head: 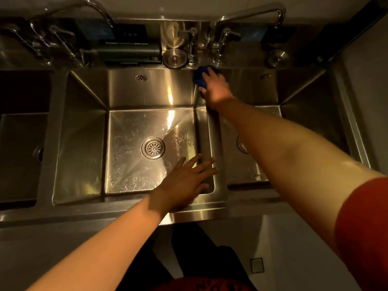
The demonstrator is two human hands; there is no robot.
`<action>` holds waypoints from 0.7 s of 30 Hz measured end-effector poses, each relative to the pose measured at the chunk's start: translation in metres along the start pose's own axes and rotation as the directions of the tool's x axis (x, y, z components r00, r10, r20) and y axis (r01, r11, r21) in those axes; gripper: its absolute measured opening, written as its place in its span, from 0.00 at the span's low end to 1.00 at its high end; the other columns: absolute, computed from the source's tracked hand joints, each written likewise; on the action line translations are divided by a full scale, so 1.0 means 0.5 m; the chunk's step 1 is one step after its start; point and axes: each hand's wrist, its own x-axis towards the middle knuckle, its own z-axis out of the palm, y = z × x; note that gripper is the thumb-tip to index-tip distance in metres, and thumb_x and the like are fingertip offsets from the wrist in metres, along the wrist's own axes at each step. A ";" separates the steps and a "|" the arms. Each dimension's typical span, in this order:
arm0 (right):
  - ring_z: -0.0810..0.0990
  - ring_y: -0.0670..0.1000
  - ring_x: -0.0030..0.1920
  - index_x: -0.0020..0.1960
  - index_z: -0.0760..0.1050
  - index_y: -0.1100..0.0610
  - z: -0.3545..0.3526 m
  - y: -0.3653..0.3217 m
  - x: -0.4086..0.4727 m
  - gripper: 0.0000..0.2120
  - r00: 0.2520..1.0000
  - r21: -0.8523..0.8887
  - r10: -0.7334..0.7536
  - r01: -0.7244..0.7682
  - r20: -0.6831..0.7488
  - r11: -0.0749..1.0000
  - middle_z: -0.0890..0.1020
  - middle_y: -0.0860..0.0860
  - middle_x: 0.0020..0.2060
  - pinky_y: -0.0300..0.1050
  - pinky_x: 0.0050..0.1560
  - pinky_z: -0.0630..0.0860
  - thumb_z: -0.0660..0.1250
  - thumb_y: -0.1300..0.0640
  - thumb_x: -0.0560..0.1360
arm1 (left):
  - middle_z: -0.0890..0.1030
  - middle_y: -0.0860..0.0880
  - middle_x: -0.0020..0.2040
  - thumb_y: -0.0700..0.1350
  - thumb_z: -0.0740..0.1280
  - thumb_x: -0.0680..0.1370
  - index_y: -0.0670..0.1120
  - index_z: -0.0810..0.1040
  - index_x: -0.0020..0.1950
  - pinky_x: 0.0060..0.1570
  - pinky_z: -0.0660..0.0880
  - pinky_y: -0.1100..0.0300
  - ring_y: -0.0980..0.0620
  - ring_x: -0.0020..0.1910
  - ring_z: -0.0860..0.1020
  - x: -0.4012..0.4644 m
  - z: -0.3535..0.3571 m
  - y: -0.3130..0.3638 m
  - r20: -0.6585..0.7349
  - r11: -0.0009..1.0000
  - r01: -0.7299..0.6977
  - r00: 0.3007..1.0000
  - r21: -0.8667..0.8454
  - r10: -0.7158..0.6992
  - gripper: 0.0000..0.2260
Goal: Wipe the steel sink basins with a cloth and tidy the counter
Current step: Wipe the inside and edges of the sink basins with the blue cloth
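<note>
At the upper centre of the frame the right hand (214, 85) grips the blue cloth (200, 77) on the divider's far end; it seems soft and light, best bunched in the palm; the left hand (189, 181), fingers spread, rests on the middle basin (147, 101) edge.

basins (134, 91): 3 – steel, side by side | floor drains (152, 148): 2 visible | faucets (247, 15): 2 – at back ledge | loose strainers (174, 58): 2 on back ledge | cloth (202, 77): 1, blue | hands (186, 183): 2
</note>
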 end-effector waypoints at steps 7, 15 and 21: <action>0.60 0.64 0.77 0.80 0.60 0.54 -0.006 -0.008 0.014 0.27 0.999 0.020 0.036 -0.036 0.002 0.999 0.55 0.52 0.82 0.61 0.74 0.63 0.60 0.48 0.83 | 0.47 0.59 0.85 0.59 0.56 0.84 0.59 0.57 0.83 0.77 0.56 0.36 0.46 0.84 0.50 -0.005 -0.001 0.019 0.033 0.996 0.054 0.998 -0.070 -0.052 0.26; 0.63 0.60 0.76 0.78 0.67 0.57 0.101 -0.006 -0.300 0.27 0.990 0.241 0.001 0.034 -0.140 0.970 0.64 0.56 0.79 0.54 0.76 0.61 0.67 0.54 0.80 | 0.51 0.56 0.85 0.59 0.58 0.84 0.58 0.58 0.83 0.76 0.59 0.37 0.44 0.83 0.54 -0.051 0.018 0.028 0.067 0.999 0.049 0.997 0.004 -0.049 0.27; 0.58 0.60 0.78 0.79 0.65 0.53 0.161 -0.025 -0.523 0.27 0.993 0.150 0.006 0.011 -0.115 0.989 0.61 0.50 0.80 0.55 0.77 0.59 0.65 0.54 0.81 | 0.59 0.55 0.83 0.57 0.52 0.86 0.57 0.62 0.82 0.75 0.64 0.42 0.44 0.81 0.61 -0.182 0.050 -0.001 0.036 0.991 0.133 0.990 0.020 -0.133 0.24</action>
